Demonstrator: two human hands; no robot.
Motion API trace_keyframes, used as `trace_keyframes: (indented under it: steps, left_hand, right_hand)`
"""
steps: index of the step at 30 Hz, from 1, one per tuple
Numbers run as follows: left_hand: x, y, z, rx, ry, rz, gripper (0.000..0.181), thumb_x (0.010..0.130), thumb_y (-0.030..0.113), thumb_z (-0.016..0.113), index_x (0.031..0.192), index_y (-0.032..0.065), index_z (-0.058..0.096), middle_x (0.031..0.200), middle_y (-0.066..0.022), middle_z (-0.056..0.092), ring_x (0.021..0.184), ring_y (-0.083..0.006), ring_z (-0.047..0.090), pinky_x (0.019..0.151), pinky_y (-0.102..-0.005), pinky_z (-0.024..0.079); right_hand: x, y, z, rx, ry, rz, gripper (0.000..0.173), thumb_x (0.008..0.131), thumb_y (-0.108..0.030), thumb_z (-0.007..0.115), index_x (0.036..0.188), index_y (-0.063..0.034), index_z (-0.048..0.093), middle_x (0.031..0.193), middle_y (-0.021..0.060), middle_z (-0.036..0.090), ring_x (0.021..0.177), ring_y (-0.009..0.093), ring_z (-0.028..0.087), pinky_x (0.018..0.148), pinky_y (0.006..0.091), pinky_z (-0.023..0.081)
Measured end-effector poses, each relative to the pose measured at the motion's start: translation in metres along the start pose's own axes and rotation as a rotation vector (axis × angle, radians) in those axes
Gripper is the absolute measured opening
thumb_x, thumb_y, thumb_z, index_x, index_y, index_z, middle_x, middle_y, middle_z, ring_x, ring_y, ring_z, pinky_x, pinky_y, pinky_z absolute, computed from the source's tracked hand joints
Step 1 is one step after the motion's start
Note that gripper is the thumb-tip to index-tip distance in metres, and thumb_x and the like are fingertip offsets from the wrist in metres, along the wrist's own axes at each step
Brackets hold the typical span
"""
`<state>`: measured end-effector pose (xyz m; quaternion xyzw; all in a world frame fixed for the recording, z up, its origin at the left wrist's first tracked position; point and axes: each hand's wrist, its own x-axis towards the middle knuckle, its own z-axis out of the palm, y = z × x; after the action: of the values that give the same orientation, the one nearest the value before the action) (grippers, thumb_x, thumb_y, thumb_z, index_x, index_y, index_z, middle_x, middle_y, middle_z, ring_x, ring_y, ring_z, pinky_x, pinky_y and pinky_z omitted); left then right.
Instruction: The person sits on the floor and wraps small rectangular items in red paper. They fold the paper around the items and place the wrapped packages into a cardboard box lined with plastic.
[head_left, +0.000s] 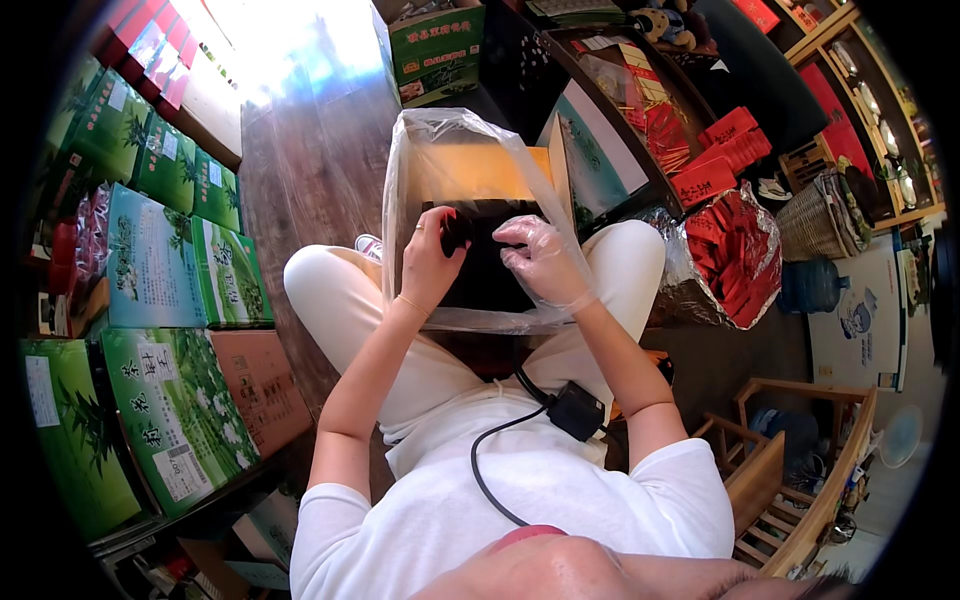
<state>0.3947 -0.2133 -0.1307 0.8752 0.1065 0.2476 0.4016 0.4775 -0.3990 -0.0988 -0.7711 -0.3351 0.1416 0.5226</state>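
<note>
My left hand (433, 255), bare with a ring and a thin bracelet, is closed around a small dark object (454, 231) that I cannot identify. My right hand (536, 255) wears a clear plastic glove; its fingers are curled, and whether they pinch something I cannot tell. Both hands are over an open cardboard box (559, 169) between my knees, lined with a clear plastic bag (480, 124) whose mouth is folded out over the rim. Dark contents (487, 289) fill the lower part of the box, too dark to make out.
Green tea cartons (180, 405) are stacked at the left. Another green carton (439, 56) stands ahead. At the right are a dark tray (690, 90) with red packets and a foil-lined bag (667, 277) of red packets. A black cable (480, 457) with a small box crosses my lap.
</note>
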Motion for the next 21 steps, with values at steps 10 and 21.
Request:
trace_keyframes:
  steps: [10, 21]
  left_hand:
    - [-0.006, 0.033, -0.007, -0.368, -0.076, -0.19, 0.053, 0.076, 0.021, 0.083, 0.116, 0.0019, 0.054, 0.105, -0.0121, 0.067, 0.095, -0.0234, 0.068, 0.083, -0.0356, 0.058]
    - [-0.005, 0.006, 0.007, -0.742, -0.369, -0.204, 0.035, 0.09, 0.0, 0.064, 0.124, -0.0012, 0.054, 0.114, -0.0072, 0.064, 0.1, -0.016, 0.066, 0.084, -0.0284, 0.055]
  right_hand:
    - [0.002, -0.011, 0.012, -0.22, 0.005, -0.138, 0.039, 0.079, -0.014, 0.076, 0.112, 0.0012, 0.063, 0.102, 0.0158, 0.067, 0.091, 0.032, 0.065, 0.08, 0.0386, 0.052]
    - [0.01, -0.012, -0.02, 0.385, -0.096, 0.08, 0.03, 0.084, -0.016, 0.076, 0.107, 0.0016, 0.067, 0.091, 0.006, 0.069, 0.077, 0.009, 0.061, 0.069, 0.0271, 0.052]
